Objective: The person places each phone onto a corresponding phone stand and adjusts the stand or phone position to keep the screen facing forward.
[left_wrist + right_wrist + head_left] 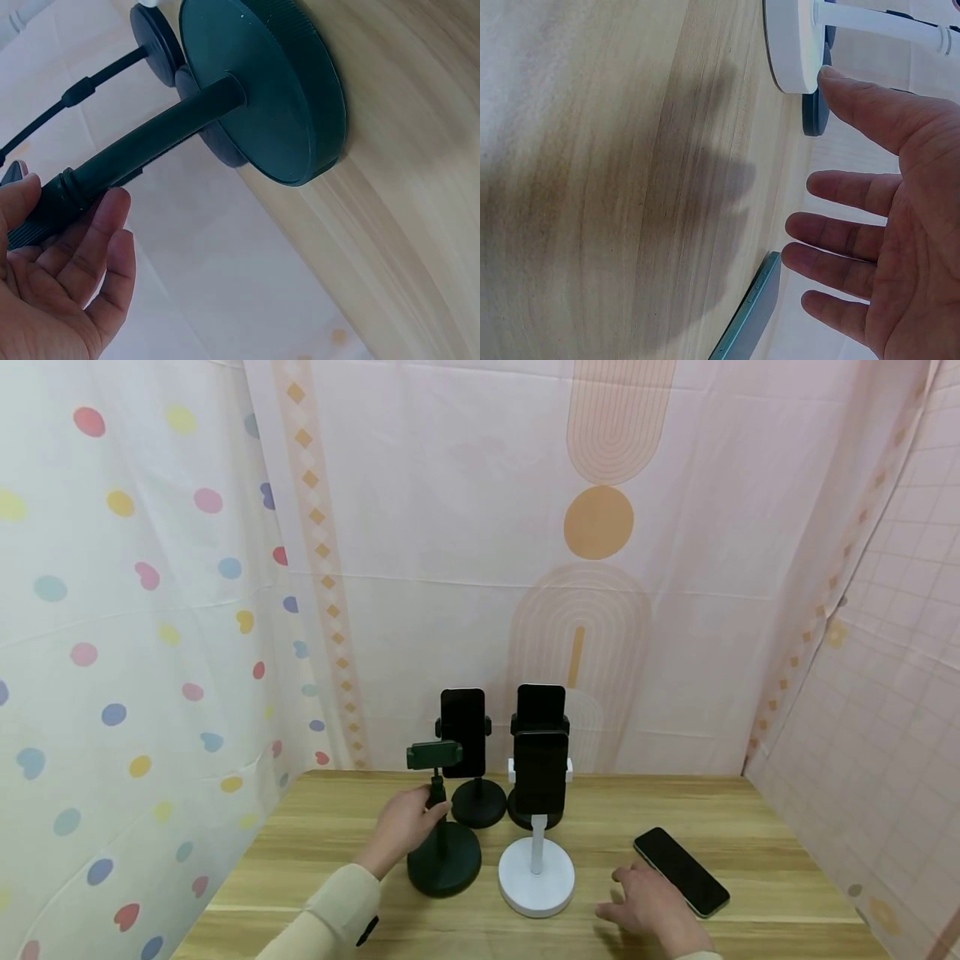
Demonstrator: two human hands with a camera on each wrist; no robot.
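My left hand (405,828) grips the post of a dark green phone stand (444,867). In the left wrist view, thumb and fingers close around the ribbed collar of the stand's post (142,146). Its round base rests on the table, and the clamp (435,755) at its top holds no phone. My right hand (651,903) hovers palm down over the table with fingers spread and nothing held. Just beside it lies a dark-screened phone (681,870), its teal edge showing in the right wrist view.
A white phone stand (536,878) carrying a phone (542,777) stands between the hands. Behind are two black stands, each with a phone upright, one phone (462,732) at left and another (541,704) at right. Patterned curtains (450,485) enclose the wooden table (615,810).
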